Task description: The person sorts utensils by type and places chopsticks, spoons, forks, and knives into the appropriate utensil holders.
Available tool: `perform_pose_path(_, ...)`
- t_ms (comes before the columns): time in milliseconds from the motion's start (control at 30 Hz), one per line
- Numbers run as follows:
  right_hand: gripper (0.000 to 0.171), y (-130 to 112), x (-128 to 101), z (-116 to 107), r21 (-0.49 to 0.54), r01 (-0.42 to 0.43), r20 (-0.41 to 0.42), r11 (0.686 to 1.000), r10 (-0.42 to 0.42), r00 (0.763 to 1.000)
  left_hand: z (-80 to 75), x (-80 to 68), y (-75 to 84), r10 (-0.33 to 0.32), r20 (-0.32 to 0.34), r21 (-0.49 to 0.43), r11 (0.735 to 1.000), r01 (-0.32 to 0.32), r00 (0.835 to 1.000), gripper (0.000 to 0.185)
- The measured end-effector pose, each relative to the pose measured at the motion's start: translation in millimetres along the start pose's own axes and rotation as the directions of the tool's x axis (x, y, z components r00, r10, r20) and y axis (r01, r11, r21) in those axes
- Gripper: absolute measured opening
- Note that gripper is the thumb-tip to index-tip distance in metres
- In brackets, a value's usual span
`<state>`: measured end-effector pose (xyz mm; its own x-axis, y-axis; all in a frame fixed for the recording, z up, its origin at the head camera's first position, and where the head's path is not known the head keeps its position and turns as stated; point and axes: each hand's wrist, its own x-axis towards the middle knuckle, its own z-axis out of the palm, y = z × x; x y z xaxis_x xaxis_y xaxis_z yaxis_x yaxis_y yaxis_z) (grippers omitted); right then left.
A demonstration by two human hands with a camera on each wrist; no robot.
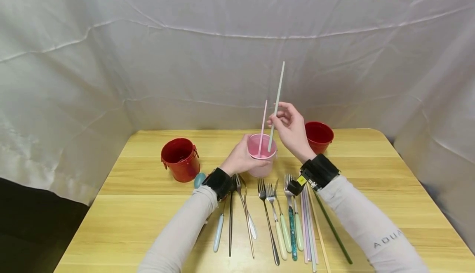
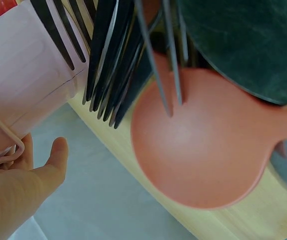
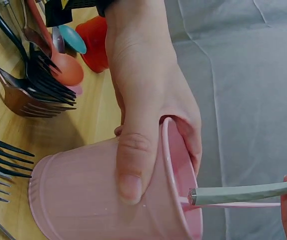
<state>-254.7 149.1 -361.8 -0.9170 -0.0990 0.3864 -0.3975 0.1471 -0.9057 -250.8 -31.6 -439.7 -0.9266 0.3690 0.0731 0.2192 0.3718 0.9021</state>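
Observation:
In the head view my left hand (image 1: 243, 157) grips a pink bucket (image 1: 261, 168) by its side, with the thumb on the outer wall and the fingers over the rim. One pink chopstick (image 1: 263, 126) stands leaning inside the bucket. My right hand (image 1: 291, 128) pinches a pale green chopstick (image 1: 279, 87) between thumb and fingers and holds it upright. Its lower end overlaps the bucket's opening. Seen from the right wrist, the blunt end of the green chopstick (image 3: 243, 193) is right at the bucket's rim (image 3: 172, 170).
One red bucket (image 1: 180, 159) stands at the left, another (image 1: 318, 135) behind my right wrist. Forks (image 1: 262, 192), knives, more chopsticks (image 1: 307, 227) and a dark green stick (image 1: 334, 227) lie in a row towards me. An orange spoon (image 2: 198, 140) lies below my left wrist.

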Motion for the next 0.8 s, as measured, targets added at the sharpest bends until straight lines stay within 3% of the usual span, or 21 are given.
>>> perform_pose_path(67, 0.039, 3.7, 0.9, 2.6, -0.023, -0.018, -0.002, 1.0, 0.018, 1.0, -0.6, 0.0, -0.1, 0.001, -0.001, 0.008, 1.0, -0.001, 1.0, 0.088)
perform_pose_path(133, 0.038, 10.1, 0.2, 4.4, -0.11, -0.027, -0.001, 0.994, 0.027, 1.0, -1.0, -0.2, -0.4, 0.004, -0.002, 0.012, 1.0, -0.004, 1.0, 0.088)
perform_pose_path(267, 0.035, 23.7, -5.6, 4.1, -0.329, -0.031, 0.001, 0.944, 0.033, 0.999, -1.5, -0.6, -0.8, 0.01, -0.001, 0.012, 1.0, -0.01, 1.0, 0.089)
perform_pose_path(333, 0.033, 28.2, -10.2, 1.8, -0.378, -0.039, -0.001, 0.925, 0.042, 0.999, -1.3, -0.6, -1.2, 0.014, -0.001, 0.006, 1.0, -0.014, 1.0, 0.088)
perform_pose_path(600, 0.026, 40.8, -30.7, -12.9, -0.386, -0.085, -0.036, 0.919, 0.077, 0.996, 0.1, 1.0, -3.9, 0.062, 0.009, -0.053, 0.997, -0.061, 0.998, 0.09)
perform_pose_path(800, 0.023, 53.7, -50.1, -28.6, -0.42, -0.103, -0.015, 0.902, 0.106, 0.994, 1.6, 1.8, -4.6, 0.06, 0.005, -0.059, 0.996, -0.06, 0.998, 0.091)
